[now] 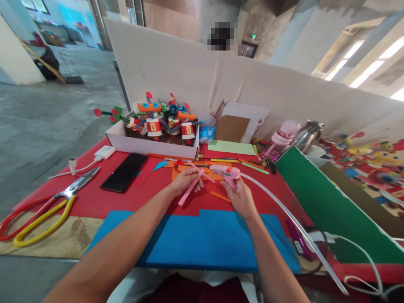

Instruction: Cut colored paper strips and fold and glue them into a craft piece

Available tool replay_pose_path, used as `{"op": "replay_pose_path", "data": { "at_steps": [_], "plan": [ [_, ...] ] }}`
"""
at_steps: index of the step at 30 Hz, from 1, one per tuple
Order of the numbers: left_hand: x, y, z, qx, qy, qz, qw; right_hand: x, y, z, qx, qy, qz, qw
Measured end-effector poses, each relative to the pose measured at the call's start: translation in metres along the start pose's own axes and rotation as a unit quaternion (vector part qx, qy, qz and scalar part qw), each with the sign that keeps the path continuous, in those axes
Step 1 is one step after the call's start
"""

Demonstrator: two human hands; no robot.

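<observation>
My left hand pinches a pink paper strip, whose free end slants down toward me. In my right hand is a pink glue gun, its nozzle pointing left toward the strip. A long clear glue stick runs out of the gun's back and curves down to the right. Under my hands lie orange paper pieces on the red table covering. One narrow orange strip rests between the two hands. Blue sheets cover the near edge of the table.
To the left lie large scissors, a black phone and a white charger. Behind stands a white box of paper-cup figures. At right are a green-sided box, a pink bottle and a metal jug.
</observation>
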State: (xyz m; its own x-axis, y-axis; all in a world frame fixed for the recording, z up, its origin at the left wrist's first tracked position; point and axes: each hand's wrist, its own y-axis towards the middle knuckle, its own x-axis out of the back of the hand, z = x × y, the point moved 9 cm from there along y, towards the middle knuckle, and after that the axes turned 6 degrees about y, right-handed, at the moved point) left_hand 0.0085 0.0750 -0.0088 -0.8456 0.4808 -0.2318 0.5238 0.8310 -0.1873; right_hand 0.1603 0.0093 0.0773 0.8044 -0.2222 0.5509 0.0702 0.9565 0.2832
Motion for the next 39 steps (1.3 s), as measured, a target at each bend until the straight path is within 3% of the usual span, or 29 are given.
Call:
{"op": "replay_pose_path", "data": {
  "at_steps": [5,13,39],
  "plan": [
    [0.001,0.001,0.001,-0.003,0.011,-0.007,1.0,-0.006,-0.005,0.004,0.037,-0.06,0.007,0.998],
    [0.001,0.002,0.003,-0.009,0.007,0.004,1.0,-0.012,-0.008,0.001,0.039,-0.147,0.013,0.988],
    [-0.003,0.0,0.0,-0.012,0.006,0.003,1.0,-0.02,-0.008,0.003,0.052,-0.202,0.035,0.977]
  ]
}}
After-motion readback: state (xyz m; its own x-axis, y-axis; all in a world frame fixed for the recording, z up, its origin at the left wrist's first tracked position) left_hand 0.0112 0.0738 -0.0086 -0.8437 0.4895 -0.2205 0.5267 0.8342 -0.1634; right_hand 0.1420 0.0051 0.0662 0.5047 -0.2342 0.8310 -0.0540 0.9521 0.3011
